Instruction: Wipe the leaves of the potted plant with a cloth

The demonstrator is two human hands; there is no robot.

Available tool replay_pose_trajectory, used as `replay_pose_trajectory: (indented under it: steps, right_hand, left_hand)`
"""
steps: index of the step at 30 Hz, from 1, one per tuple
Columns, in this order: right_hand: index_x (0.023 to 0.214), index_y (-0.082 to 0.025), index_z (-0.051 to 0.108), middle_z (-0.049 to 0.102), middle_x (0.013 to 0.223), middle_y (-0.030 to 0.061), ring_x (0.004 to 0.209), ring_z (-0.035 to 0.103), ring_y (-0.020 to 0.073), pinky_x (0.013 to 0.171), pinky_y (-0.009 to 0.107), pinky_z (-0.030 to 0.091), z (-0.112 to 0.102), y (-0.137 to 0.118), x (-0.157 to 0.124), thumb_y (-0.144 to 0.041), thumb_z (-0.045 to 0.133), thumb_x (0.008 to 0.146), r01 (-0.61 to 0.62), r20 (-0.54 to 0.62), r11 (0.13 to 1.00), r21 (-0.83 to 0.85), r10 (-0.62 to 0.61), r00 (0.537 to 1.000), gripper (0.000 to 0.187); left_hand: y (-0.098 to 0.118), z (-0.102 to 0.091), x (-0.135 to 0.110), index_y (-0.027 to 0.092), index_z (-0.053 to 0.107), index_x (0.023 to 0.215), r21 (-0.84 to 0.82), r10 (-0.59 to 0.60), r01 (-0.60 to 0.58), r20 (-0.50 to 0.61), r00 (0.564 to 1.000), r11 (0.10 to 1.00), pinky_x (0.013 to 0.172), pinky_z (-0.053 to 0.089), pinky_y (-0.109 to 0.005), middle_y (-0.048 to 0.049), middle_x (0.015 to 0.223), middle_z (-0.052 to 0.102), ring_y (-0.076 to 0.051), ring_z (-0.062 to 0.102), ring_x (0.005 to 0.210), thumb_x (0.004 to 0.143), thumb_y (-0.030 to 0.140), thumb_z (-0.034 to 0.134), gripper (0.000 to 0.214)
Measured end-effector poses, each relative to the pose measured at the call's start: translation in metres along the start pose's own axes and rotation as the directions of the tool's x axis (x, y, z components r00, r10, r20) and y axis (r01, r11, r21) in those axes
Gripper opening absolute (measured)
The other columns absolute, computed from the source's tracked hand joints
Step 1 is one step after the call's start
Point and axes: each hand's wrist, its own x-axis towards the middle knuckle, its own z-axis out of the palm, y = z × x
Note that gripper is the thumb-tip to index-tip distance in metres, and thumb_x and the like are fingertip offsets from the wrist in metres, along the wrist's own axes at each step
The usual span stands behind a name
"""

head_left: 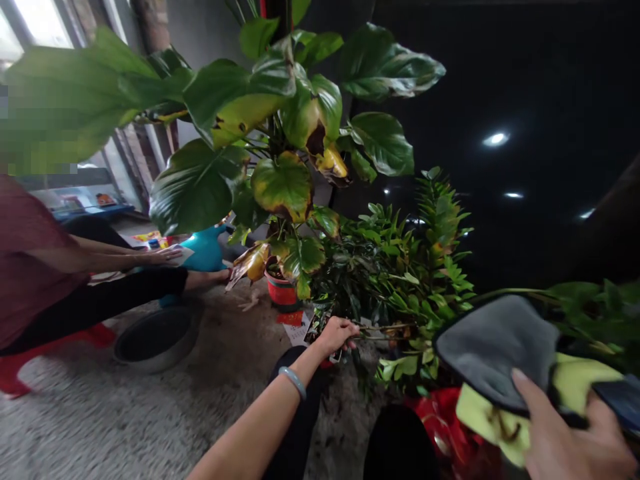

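My left hand [336,337], with a pale bangle on the wrist, is closed around thin plant stems [383,329] low down in front of me. The stems run right, into a bushy plant with small glossy green leaves [395,250]. At the lower right my right hand [570,427] grips a cleaning cloth [500,347], grey on one side with a dark edge and yellow-green on the other. The cloth hangs in folds near the leaves at the right. Brown smudges mark its yellow-green part.
A large-leaved plant [283,183] with yellowed, browned leaves rises from a red pot [284,290] ahead. At the left another person [40,267] sits on a red stool [55,347], a hand with a white cloth on a blue object [206,248]. A dark basin [157,337] stands on the floor.
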Motion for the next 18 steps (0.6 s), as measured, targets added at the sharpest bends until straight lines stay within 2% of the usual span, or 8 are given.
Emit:
replay_pose_trajectory:
  steps: [2,4,7,9,10,14,16,18]
  right_hand:
    - [0.132,0.001,0.053,0.06,0.125,0.0318,0.116,0.055,0.0476,0.098,0.058,0.041,0.024,-0.015,-0.005,-0.058,0.06,0.058,-0.002,0.063,1.0,-0.009,0.003,0.998,0.095]
    - [0.125,0.006,0.056,0.061,0.121,0.0346,0.114,0.056,0.0498,0.098,0.06,0.041,0.055,-0.015,-0.038,-0.056,0.058,0.051,0.046,0.34,0.999,0.026,-0.052,0.939,0.096]
    - [0.098,-0.015,0.072,0.075,0.1,0.0156,0.1,0.067,0.0374,0.09,0.044,0.052,0.08,0.005,-0.098,-0.048,0.059,0.045,0.08,0.597,0.987,0.137,-0.147,0.788,0.063]
    - [0.092,-0.02,0.074,0.077,0.096,0.01,0.096,0.069,0.0337,0.084,0.039,0.055,0.069,0.018,-0.111,-0.047,0.062,0.05,0.083,0.726,0.979,0.187,-0.195,0.659,0.052]
    - [0.094,-0.02,0.074,0.077,0.096,0.0098,0.096,0.069,0.0343,0.082,0.039,0.056,0.057,0.021,-0.105,-0.05,0.065,0.052,0.078,0.739,0.982,0.174,-0.183,0.649,0.052]
    - [0.117,-0.019,0.067,0.075,0.096,0.013,0.094,0.066,0.0409,0.081,0.051,0.052,0.014,0.001,-0.036,-0.065,0.07,0.05,0.008,0.36,1.0,0.016,-0.013,0.933,0.081]
    - [0.131,-0.011,0.057,0.068,0.115,0.0219,0.108,0.059,0.0455,0.09,0.057,0.046,0.016,-0.016,-0.017,-0.065,0.065,0.052,0.006,0.198,1.0,-0.029,0.0,0.98,0.096]
    - [0.131,0.0,0.053,0.064,0.117,0.0293,0.109,0.058,0.0478,0.091,0.058,0.045,0.035,-0.023,-0.028,-0.06,0.062,0.047,0.016,0.279,0.999,-0.04,-0.004,0.96,0.103]
  left_hand:
    - [0.0,0.001,-0.001,0.014,0.067,0.067,0.006,-0.001,0.001,0.008,1.0,1.0,0.044,0.038,-0.02,0.0031,0.047,0.058,-0.01,0.052,0.043,0.079,0.03,0.061,0.021]
    - [-0.001,0.0,0.0,0.014,0.067,0.066,0.019,0.001,0.0,-0.008,1.0,1.0,0.045,0.037,-0.02,0.0033,0.048,0.058,-0.01,0.052,0.044,0.079,0.03,0.06,0.021]
    - [-0.002,-0.004,0.003,0.015,0.063,0.056,0.046,0.04,-0.038,-0.044,0.998,0.998,0.049,0.037,-0.02,0.0049,0.046,0.053,-0.01,0.05,0.049,0.074,0.028,0.065,0.023]
    - [-0.002,-0.005,0.005,0.015,0.059,0.049,0.054,0.053,-0.05,-0.051,0.997,0.997,0.051,0.038,-0.02,0.0055,0.044,0.049,-0.009,0.049,0.05,0.072,0.027,0.067,0.027]
    - [-0.002,-0.006,0.004,0.014,0.059,0.049,0.057,0.044,-0.042,-0.041,0.998,0.997,0.05,0.038,-0.021,0.0056,0.043,0.049,-0.009,0.047,0.048,0.072,0.026,0.067,0.027]
    - [0.0,-0.003,-0.003,0.014,0.066,0.065,0.045,-0.016,0.015,0.02,1.0,0.999,0.044,0.036,-0.021,0.0041,0.044,0.055,-0.01,0.047,0.041,0.079,0.026,0.058,0.021]
    - [0.002,-0.002,-0.006,0.013,0.067,0.072,0.024,-0.025,0.024,0.038,0.999,0.999,0.043,0.036,-0.021,0.0031,0.047,0.058,-0.01,0.05,0.042,0.081,0.026,0.056,0.02]
    - [0.001,0.0,-0.006,0.013,0.068,0.073,0.005,-0.03,0.03,0.032,0.999,1.0,0.043,0.035,-0.021,0.0028,0.048,0.059,-0.011,0.052,0.043,0.081,0.026,0.056,0.019]
